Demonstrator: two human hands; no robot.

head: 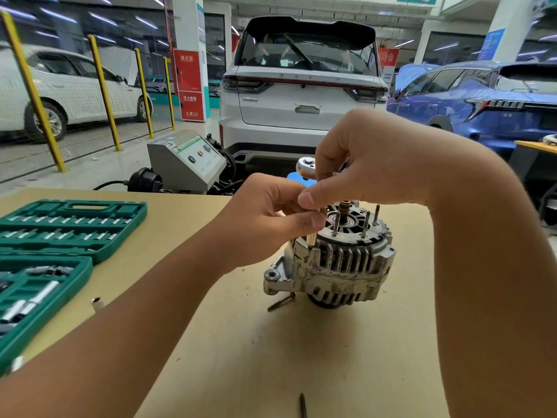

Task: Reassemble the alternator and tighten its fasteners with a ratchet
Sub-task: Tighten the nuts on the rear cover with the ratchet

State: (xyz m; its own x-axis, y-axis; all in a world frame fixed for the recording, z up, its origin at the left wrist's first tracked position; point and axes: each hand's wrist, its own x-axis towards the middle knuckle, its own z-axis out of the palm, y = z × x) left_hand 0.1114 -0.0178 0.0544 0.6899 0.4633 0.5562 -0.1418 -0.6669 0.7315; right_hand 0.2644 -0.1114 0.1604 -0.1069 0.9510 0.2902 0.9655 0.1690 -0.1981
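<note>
The left hand [265, 218] pinches a brass-coloured socket [311, 239] standing on the alternator [334, 267], while the right hand [361, 164] grips the ratchet [305, 167] just above. The alternator sits mid-table [331, 357], loose bolts [281, 302] beside it. A green socket case [60, 233] lies left, parked cars [301, 86] beyond the far edge.

Worn, flaking cast-metal alternator [331, 267], glossy chrome ratchet [306, 168], matt tan tabletop [271, 357], green plastic case [72, 224]
</note>
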